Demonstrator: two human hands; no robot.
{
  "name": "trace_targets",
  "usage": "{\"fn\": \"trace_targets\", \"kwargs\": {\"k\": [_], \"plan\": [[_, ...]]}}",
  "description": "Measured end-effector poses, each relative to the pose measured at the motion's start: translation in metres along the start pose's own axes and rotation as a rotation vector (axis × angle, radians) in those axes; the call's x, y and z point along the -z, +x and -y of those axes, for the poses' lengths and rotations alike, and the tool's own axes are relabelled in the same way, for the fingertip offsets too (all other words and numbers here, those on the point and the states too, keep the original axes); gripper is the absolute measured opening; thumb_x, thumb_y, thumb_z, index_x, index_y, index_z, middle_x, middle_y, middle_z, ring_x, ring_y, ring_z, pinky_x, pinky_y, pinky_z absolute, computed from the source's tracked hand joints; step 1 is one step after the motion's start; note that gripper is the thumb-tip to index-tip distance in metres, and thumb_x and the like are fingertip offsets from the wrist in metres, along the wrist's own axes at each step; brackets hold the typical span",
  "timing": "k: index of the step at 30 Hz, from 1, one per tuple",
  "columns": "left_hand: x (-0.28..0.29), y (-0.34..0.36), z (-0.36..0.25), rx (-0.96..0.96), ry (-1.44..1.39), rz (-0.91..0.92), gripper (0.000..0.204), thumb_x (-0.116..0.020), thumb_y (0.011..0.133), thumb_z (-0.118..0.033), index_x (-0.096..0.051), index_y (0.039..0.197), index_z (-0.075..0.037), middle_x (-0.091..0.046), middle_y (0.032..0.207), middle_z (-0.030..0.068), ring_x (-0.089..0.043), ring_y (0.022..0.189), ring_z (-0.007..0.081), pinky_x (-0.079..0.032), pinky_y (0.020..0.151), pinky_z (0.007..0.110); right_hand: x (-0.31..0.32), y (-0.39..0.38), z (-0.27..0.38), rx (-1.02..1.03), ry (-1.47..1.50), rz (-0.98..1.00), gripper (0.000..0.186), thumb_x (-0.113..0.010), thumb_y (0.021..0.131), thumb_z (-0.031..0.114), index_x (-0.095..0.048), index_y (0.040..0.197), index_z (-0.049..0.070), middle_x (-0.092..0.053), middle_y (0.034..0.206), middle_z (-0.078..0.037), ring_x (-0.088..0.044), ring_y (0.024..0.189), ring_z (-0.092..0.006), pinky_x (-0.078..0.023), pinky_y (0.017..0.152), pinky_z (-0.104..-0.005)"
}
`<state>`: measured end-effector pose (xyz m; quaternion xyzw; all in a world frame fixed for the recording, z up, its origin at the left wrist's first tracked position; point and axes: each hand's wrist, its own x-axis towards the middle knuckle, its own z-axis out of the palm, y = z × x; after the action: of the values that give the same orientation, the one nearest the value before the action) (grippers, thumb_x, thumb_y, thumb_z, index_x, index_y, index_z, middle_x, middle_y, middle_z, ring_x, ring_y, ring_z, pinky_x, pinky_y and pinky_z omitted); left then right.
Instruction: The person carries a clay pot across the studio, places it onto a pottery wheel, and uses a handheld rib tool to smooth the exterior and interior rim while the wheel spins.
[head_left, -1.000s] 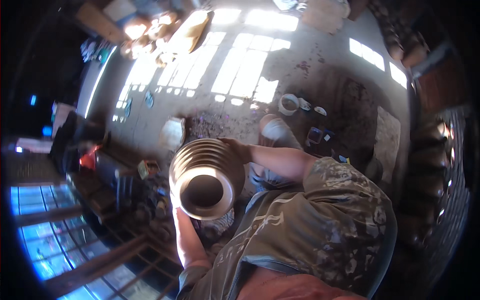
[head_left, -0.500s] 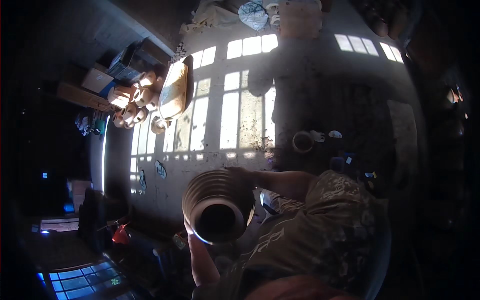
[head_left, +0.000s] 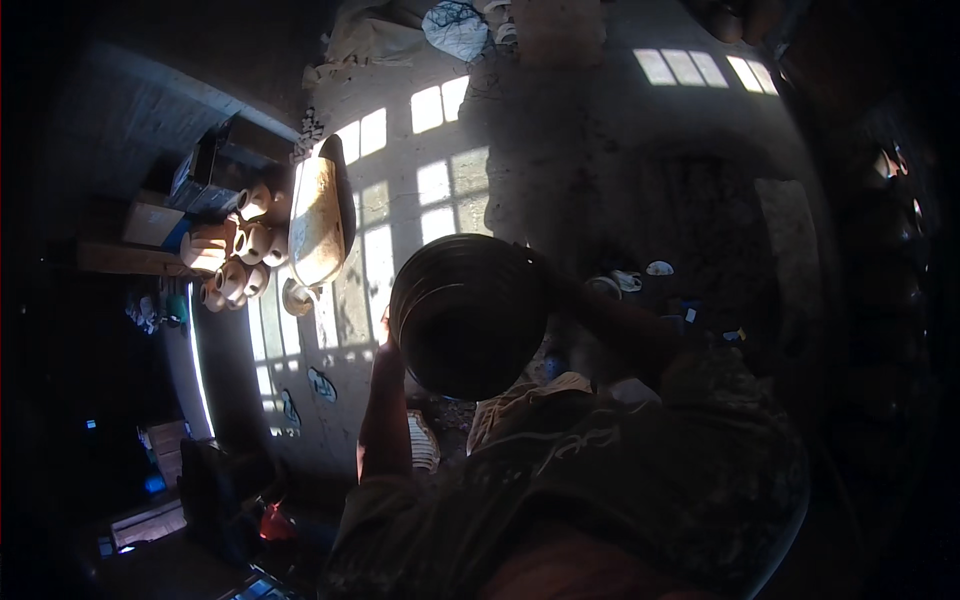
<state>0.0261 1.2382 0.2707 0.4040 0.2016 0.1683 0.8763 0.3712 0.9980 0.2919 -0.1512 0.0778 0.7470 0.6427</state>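
A round clay pot with ridged walls [head_left: 470,262] is held up in front of me between both hands, its body dark in shadow. My left hand [head_left: 388,328] grips the pot's left side; a few sunlit fingers show at its edge, and the rest are hidden. At the pot's right side, my right hand [head_left: 536,272] holds it too, deep in shadow with its fingers barely visible. A broad dark round area fills the pot's near part; I cannot tell whether that is its mouth or its base.
Several small clay pots [head_left: 250,243] cluster at the left beside a long pale trough-like vessel [head_left: 317,222] and cardboard boxes [head_left: 152,219]. A pair of slippers [head_left: 321,385] lies on the floor. Right of the pot are a ring-shaped object [head_left: 603,288] and small scraps. A red bag [head_left: 276,522] is at lower left.
The pot has been lifted away from me and tilted, passing from light into shadow; its pale rim no longer shows. Both hands moved with it, and my view has shifted slightly.
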Motion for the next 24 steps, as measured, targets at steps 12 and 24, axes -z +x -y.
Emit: {"fn": "trace_targets", "kwargs": {"k": [12, 24], "plan": [[-0.155, 0.414, -0.080, -0.370, 1.199, 0.513, 0.080, -0.094, 0.067, -0.029, -0.060, 0.134, -0.002, -0.069, 0.128, 0.0116, -0.064, 0.118, 0.0194, -0.050, 0.105, 0.037, 0.055, 0.018, 0.231, 0.927, -0.357, -0.129, 0.055, -0.047, 0.107, 0.039, -0.050, 0.150, 0.005, -0.056, 0.148, -0.013, -0.054, 0.135, -0.0257, -0.042, 0.116, -0.0406], [-0.271, 0.741, -0.015, 0.046, 0.804, 0.839, 0.050, -0.070, 0.099, -0.017, -0.055, 0.144, -0.004, -0.060, 0.144, 0.0085, -0.057, 0.132, 0.0168, -0.044, 0.115, 0.033, 0.115, -0.019, 0.438, 1.023, -0.043, -0.352, 0.061, -0.044, 0.108, 0.048, -0.051, 0.148, 0.002, -0.061, 0.142, -0.014, -0.060, 0.124, -0.0266, -0.048, 0.110, -0.0413]]}}
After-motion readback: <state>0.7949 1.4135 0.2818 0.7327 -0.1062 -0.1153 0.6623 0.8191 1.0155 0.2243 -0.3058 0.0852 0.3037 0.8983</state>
